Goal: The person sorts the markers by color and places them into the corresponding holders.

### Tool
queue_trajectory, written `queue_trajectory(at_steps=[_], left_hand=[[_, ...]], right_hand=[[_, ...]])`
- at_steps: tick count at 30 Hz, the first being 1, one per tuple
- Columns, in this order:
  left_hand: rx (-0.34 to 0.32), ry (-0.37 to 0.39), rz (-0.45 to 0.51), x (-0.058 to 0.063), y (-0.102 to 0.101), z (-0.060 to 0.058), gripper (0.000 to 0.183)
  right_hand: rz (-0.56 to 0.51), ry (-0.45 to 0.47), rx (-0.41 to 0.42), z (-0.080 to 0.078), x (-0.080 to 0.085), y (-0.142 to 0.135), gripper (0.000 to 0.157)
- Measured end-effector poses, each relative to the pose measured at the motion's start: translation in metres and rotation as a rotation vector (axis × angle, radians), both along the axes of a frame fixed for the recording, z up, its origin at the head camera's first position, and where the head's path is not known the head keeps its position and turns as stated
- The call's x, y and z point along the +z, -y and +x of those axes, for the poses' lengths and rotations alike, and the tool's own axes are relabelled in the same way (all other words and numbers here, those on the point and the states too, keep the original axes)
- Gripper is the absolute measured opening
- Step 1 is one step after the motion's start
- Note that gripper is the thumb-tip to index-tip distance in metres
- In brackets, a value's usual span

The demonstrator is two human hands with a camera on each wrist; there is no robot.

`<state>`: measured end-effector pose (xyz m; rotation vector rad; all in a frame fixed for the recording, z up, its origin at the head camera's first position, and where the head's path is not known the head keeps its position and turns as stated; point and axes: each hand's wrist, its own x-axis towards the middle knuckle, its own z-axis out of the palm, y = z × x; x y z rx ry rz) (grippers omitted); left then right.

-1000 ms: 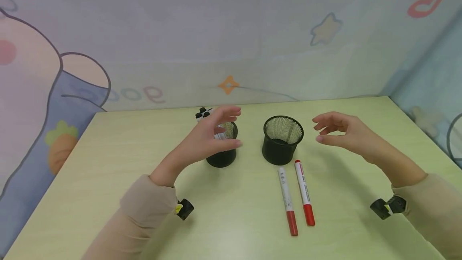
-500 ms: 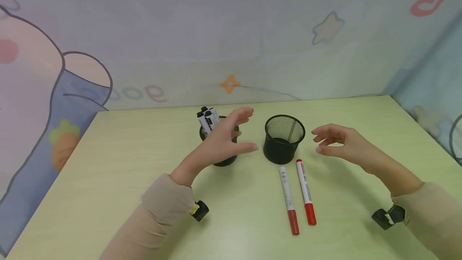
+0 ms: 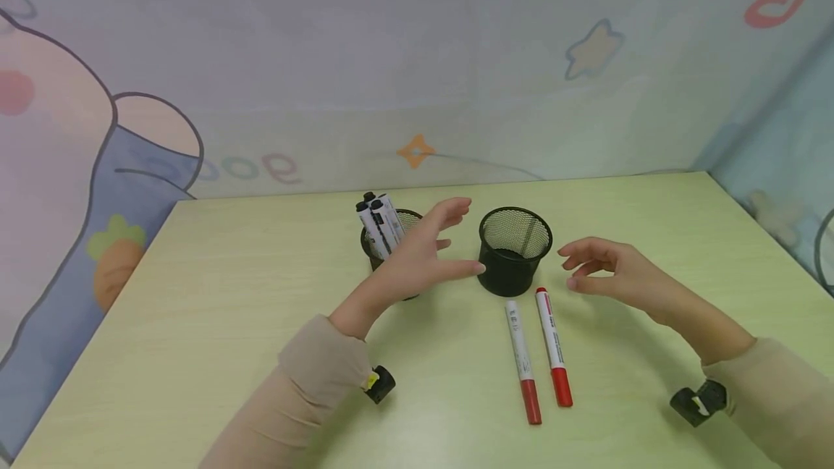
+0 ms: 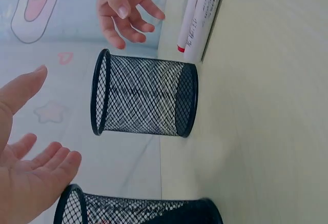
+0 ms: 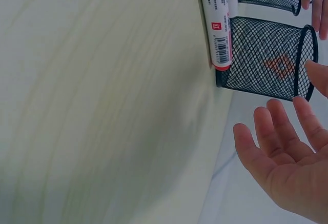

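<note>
Two black mesh pen cups stand on the table. The right-hand cup (image 3: 507,273) has nothing inside it in the head view. Several white markers with black ends (image 3: 380,223) lean in the left-hand cup (image 3: 373,258), which my left hand (image 3: 417,255) partly covers. That hand hangs in the air with thumb and fingers spread, its thumb close to the right-hand cup. On the other side my right hand (image 3: 606,273) hovers with fingers loosely bent, holding nothing. Two red-capped markers lie in front: a duller one (image 3: 519,353) and a brighter one (image 3: 552,342).
The pale wooden table (image 3: 215,324) runs back to a printed cloth (image 3: 326,78) hanging behind it. A wrist camera (image 3: 379,384) sits at the left sleeve and another (image 3: 698,402) at the right sleeve. A dark cable (image 3: 822,252) curves at the far right.
My left hand has moved right, from in front of the left-hand cup toward the right-hand one, uncovering more of the standing markers. My right hand has come slightly lower and nearer. The markers stay put.
</note>
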<state>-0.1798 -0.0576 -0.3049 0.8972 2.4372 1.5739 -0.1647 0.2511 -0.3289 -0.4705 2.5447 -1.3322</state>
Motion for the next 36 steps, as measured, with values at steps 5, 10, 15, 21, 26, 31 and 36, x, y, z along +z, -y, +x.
queue_trajectory(at_steps=[5,10,15,21,26,31,36], left_hand=[[0.011,0.047,-0.002,-0.004,-0.008,0.001,0.084],[0.023,0.073,0.000,-0.010,-0.016,0.000,0.086],[0.051,0.111,0.005,-0.018,-0.022,-0.002,0.089],[0.055,0.141,0.003,-0.022,-0.030,-0.003,0.092],[0.043,0.185,0.010,-0.030,-0.033,-0.004,0.093],[0.060,0.243,0.042,-0.034,-0.032,-0.006,0.090],[0.077,0.286,0.093,-0.038,-0.032,-0.010,0.090]], right_hand=[[0.008,0.001,0.011,0.001,-0.003,0.001,0.044],[-0.006,0.031,-0.001,0.001,-0.006,0.001,0.043],[-0.028,0.121,-0.043,-0.001,-0.009,0.001,0.046],[-0.002,0.177,-0.078,-0.002,-0.010,0.004,0.045],[0.013,0.229,-0.113,-0.002,-0.013,0.008,0.044],[0.005,0.275,-0.122,-0.002,-0.017,0.012,0.045],[-0.008,0.300,-0.128,-0.002,-0.018,0.015,0.045]])
